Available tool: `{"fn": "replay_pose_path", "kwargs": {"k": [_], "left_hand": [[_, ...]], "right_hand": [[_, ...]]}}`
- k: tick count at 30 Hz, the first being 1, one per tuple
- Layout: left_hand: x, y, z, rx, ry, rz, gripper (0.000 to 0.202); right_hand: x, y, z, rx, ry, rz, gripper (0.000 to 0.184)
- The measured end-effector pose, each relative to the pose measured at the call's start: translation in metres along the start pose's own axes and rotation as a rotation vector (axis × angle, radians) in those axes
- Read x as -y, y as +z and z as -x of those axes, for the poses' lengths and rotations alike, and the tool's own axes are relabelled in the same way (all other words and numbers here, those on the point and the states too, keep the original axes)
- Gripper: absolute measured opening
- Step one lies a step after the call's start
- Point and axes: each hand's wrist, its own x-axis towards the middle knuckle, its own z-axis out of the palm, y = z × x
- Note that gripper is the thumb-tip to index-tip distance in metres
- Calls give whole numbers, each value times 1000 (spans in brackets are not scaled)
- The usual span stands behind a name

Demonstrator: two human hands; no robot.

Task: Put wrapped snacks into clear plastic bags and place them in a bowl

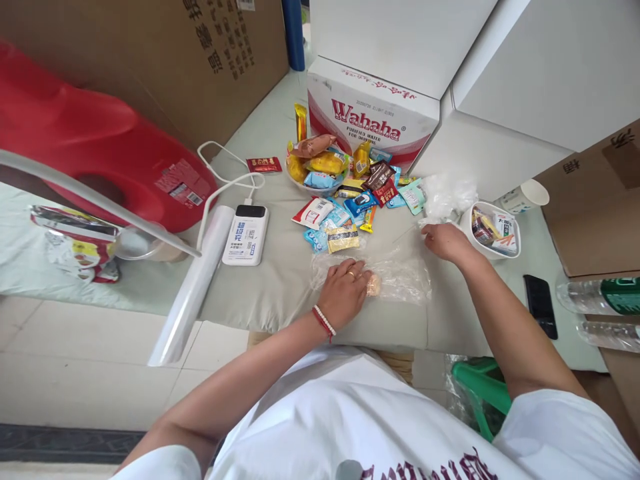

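One camera rode on my head, faced forward and steeply down past my chest, close over the near edge of the table, my left hand and right hand sat mid-frame, its far edge lay toward the top.

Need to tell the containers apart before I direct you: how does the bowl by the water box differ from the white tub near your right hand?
The bowl is round and heaped above its rim with packets; the tub is squarish with rounded corners and holds only a few. The bowl stands far back by the water box; the tub is close to the right hand. Both hold wrapped snacks.
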Motion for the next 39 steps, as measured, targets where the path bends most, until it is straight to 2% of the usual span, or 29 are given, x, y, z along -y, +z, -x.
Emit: {"fn": "replay_pose_path", "kwargs": {"k": [1,3,6,8,9,11,12,13,16,19,22,23,25,27,28,29,30,32,34,36,39], "left_hand": [[-1,0,1,-21,-9,-13,35],[-4,-1,4,-58,-25,-39,33],[-6,-3,6,-114,-50,-63,37],[-6,-5,7,-115,-33,-69,39],[-6,-6,6,-93,-16,-69,38],[-4,-8,4,-22,5,-66,34],[-4,-9,2,7,4,-66,33],[-4,-9,0,23,-1,-66,32],[-2,-9,-3,15,-38,-47,29],[6,-11,9,-12,-49,94,27],[24,-17,36,-103,-26,406,26],[32,-20,44,-169,-75,512,26],[47,-28,51,-381,-316,643,22],[61,-36,44,-601,-623,635,22],[66,-39,36,-647,-737,588,26],[68,-41,27,-619,-796,531,32],[69,-43,19,-522,-805,464,36],[66,-46,9,-261,-717,330,32],[57,-52,11,-60,-601,240,26],[47,-60,21,45,-543,256,20],[31,-70,30,103,-576,523,21]], "right_hand": [[3,-2,-3,-52,9,24,32],[21,0,-9,-95,-79,-61,40],[62,12,-17,-8,-265,-230,64],[87,20,-20,73,-281,-223,73],[96,22,-20,105,-269,-203,66],[108,22,-13,136,-271,-187,39],[110,21,-6,126,-303,-197,30],[111,19,3,103,-359,-207,28],[111,21,41,43,-575,-151,35],[110,43,78,48,-683,-30,49],[109,70,99,41,-725,-2,65],[109,76,102,30,-737,-4,66],[109,85,104,-5,-753,-8,64],[110,87,105,-37,-763,-7,63],[111,87,105,-48,-770,-4,63],[111,86,105,-57,-774,-1,63],[112,85,106,-64,-774,3,63],[112,85,107,-75,-761,4,63],[112,86,107,-86,-740,-6,63],[113,88,108,-99,-722,-23,66],[116,92,109,-115,-706,-63,69]]}}
